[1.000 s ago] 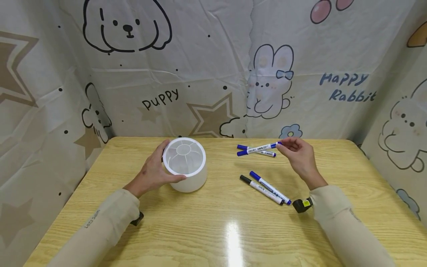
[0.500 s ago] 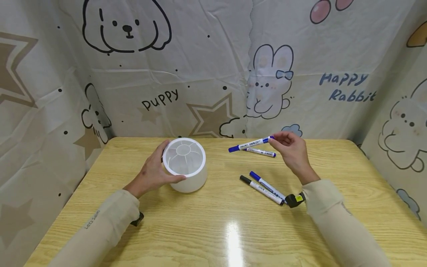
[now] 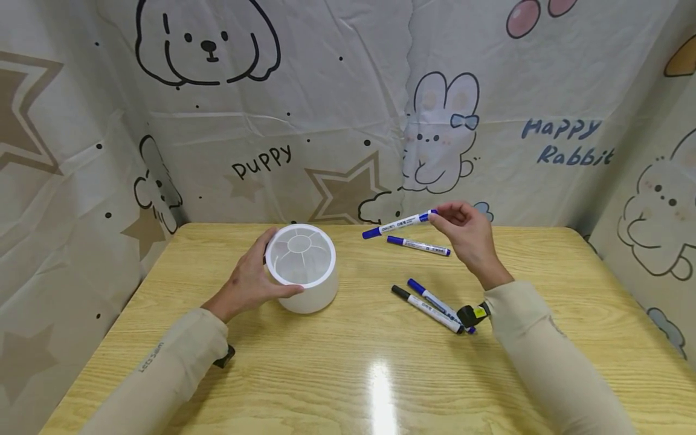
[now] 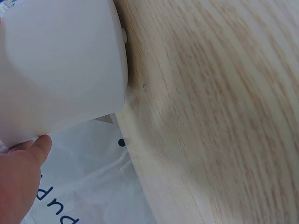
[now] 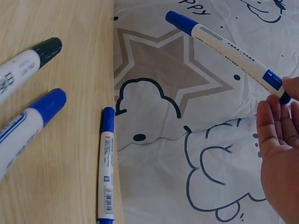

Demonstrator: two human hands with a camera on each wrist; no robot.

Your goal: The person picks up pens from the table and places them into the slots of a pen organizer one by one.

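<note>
1 blue-capped marker [image 3: 399, 224] pinched by right hand [image 3: 467, 238], raised off table [image 3: 326, 374], left hand [image 3: 251, 281] gripping white round container [image 3: 312, 299], 3 more markers [image 3: 418, 246] lying flat.

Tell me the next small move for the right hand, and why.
Probably carry the raised marker left, over the divided holder: the right hand pinches it by one end, off the table, and the left hand grips the holder.

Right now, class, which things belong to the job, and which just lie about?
Apparently in the job:
raised blue marker, in right hand
white container, in left hand

Lying about, perhaps for later:
far blue marker
near blue marker
black marker
</note>
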